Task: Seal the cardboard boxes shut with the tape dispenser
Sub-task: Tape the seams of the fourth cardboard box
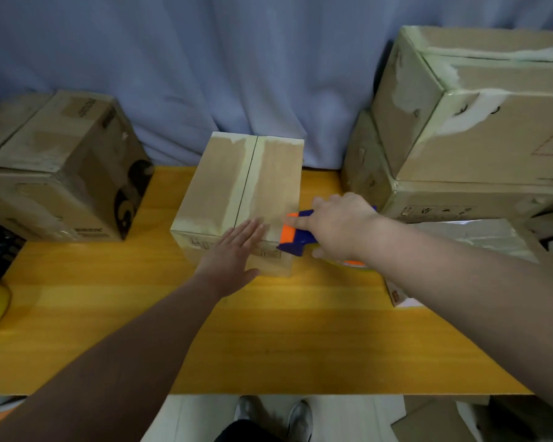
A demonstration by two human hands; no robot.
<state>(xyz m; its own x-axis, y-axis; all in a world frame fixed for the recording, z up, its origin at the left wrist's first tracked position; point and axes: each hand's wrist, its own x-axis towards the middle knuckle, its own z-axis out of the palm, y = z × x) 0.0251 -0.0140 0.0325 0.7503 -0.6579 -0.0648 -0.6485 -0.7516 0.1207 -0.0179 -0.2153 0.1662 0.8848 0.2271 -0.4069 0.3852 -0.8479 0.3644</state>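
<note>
Table (268, 346): yellow wood, broad bare band along near edge.
Stack (460, 138): two taped cartons piled at right rear.
Side box (61, 173): left rear, well apart from middle.
Box (224, 186): mid-table, flaps down, seam front to back, wood showing on both sides.
Left hand (233, 256): flat, fingers straight, pressing near top edge.
Right hand (336, 224): wrapped round handle.
Dispenser (296, 240): blue-orange, against near right corner.

Lighting: dim and soft, from overhead; my right hand (339, 228) shows pale, my left hand (233, 260) and forearm lie in shade. Table (268, 346): broad lighter and darker bands across the wood. Sharpness: soft throughout, box print unreadable. Edges: wide-angle bowing, stacked boxes (460, 122) leaning outward.
</note>
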